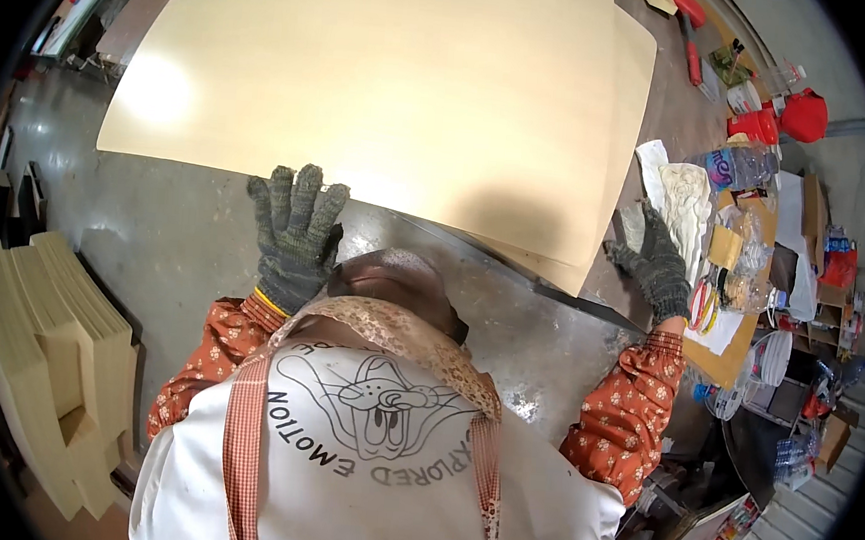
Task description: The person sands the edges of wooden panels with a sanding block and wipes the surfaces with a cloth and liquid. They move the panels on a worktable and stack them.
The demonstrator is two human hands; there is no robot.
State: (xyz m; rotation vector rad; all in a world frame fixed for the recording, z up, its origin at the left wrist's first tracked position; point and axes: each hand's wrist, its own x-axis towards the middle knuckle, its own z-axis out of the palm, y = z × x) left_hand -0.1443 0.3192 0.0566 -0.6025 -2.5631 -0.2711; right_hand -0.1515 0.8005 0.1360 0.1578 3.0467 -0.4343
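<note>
A large pale cream sheet (366, 75) covers most of the dark worktable, apparently with another sheet under it whose edges show at the right and near corner. My left hand (297, 222), in a dark grey knitted glove, is at the sheet's near left edge. Its fingers are spread, with the tips at or just over the edge. To the right of the sheet, my right hand (658, 266), gloved alike, lies over the tabletop with thumb apart from the fingers. It is beside a crumpled white cloth (685, 202); I cannot tell whether it touches it. Neither hand visibly holds anything.
On the table's right side are a plastic bottle (743, 167), a red-handled tool (691, 49), a red container (753, 126) and brown cardboard (722, 363). Stacked cream panels (51, 344) stand on the floor at left. Cluttered boxes (830, 323) line the right.
</note>
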